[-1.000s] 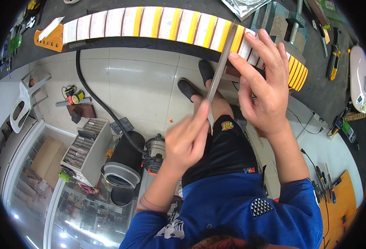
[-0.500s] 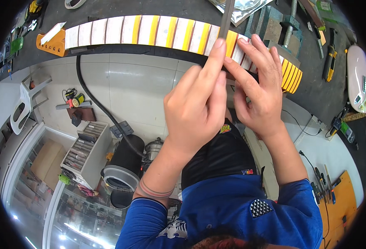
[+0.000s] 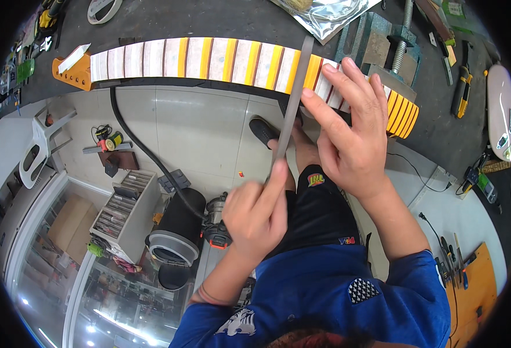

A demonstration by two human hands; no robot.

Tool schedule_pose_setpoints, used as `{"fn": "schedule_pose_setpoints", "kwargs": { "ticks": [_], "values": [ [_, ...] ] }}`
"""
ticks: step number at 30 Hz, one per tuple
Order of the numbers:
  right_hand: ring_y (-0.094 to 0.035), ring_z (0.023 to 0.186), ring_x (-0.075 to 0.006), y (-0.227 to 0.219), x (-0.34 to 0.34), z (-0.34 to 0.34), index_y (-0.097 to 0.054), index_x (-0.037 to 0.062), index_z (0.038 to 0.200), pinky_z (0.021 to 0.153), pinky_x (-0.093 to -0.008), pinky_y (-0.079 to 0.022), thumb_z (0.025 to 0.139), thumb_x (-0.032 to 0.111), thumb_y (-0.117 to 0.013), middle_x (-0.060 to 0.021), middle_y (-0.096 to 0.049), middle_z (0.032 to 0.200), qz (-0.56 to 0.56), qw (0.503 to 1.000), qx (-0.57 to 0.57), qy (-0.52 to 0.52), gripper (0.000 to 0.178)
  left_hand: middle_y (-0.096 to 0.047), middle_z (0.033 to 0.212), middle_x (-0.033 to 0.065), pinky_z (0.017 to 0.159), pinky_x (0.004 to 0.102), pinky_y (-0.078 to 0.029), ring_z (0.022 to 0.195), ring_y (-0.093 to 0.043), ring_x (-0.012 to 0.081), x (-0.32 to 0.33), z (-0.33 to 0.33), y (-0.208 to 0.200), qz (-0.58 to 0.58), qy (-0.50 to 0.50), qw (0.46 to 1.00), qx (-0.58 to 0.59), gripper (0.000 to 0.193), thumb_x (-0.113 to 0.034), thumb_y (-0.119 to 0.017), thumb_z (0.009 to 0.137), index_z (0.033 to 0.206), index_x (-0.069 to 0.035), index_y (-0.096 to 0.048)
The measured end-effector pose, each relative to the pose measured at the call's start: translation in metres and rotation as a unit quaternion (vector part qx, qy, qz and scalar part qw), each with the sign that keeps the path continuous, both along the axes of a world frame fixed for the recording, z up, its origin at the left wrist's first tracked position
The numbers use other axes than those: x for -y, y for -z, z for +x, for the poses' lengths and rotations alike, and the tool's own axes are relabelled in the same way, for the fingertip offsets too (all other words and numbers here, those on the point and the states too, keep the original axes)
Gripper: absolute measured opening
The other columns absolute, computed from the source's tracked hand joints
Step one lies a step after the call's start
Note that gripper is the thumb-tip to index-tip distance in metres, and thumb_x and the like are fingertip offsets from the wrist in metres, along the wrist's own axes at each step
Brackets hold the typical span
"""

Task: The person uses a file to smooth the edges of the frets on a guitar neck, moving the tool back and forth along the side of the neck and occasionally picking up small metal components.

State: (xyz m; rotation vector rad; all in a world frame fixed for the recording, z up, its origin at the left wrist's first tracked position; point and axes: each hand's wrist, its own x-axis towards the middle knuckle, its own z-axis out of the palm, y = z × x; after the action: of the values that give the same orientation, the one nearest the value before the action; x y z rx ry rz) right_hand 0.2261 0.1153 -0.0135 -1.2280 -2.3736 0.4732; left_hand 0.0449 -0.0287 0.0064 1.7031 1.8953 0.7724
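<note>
A guitar neck (image 3: 218, 59) lies along the bench edge, its fretboard covered between the frets with white and yellow tape strips. Its orange headstock (image 3: 73, 72) is at the left. My left hand (image 3: 256, 211) grips the near end of a slim grey file (image 3: 293, 104), index finger stretched along it. The file's far part crosses the neck beside an orange-yellow strip. Flat over the taped neck to the right rests my right hand (image 3: 351, 124), fingers spread, index fingertip close to the file. Whether that fingertip touches the file, I cannot tell.
Behind my right hand stands a bench vise (image 3: 377, 49). A yellow-black cutter knife (image 3: 463, 93) and a pale guitar body (image 3: 501, 110) lie at the right. A silvery packet (image 3: 331, 17) and a tape roll (image 3: 103, 8) are at the back. A black hose (image 3: 131, 136) hangs below.
My left hand has drawn the file back toward my body, away from the neck. My right hand stays on the neck, shifted slightly.
</note>
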Motion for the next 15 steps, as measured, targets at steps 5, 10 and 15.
{"fn": "schedule_pose_setpoints", "kwargs": {
  "ticks": [5,10,15],
  "values": [
    [-0.055,0.151,-0.0374,0.005,0.001,-0.007,-0.076,0.0201,0.142,0.129,-0.0606,-0.032,0.079,0.003,-0.074,-0.012,-0.063,0.155,0.014,1.0,-0.002,0.013,0.066,-0.05,0.075,0.0049,0.057,0.0353,-0.043,0.06,-0.055,0.0229,-0.092,0.002,0.005,0.027,0.001,0.999,0.042,0.061,0.001,-0.077,0.087,0.147,-0.01,-0.074],
    [-0.056,0.15,-0.0365,0.003,0.001,-0.002,-0.075,0.0205,0.144,0.129,-0.0593,-0.031,0.077,0.003,-0.075,-0.0112,-0.062,0.154,0.017,1.0,0.017,0.014,0.069,-0.051,0.069,0.0065,0.054,0.0344,-0.039,0.055,-0.049,0.0205,0.001,-0.009,0.003,0.004,0.017,0.999,0.031,0.055,0.009,-0.076,0.088,0.141,-0.004,-0.076],
    [-0.056,0.15,-0.036,0.004,0.002,-0.005,-0.075,0.0212,0.144,0.13,-0.0588,-0.031,0.075,0.003,-0.077,-0.0109,-0.062,0.155,0.009,1.0,0.016,0.012,0.071,-0.053,0.069,0.0071,0.054,0.0356,-0.041,0.055,-0.049,0.0205,-0.014,-0.007,-0.003,0.0,-0.003,0.998,0.06,0.054,0.011,-0.075,0.089,0.142,-0.003,-0.076]
  ]
}}
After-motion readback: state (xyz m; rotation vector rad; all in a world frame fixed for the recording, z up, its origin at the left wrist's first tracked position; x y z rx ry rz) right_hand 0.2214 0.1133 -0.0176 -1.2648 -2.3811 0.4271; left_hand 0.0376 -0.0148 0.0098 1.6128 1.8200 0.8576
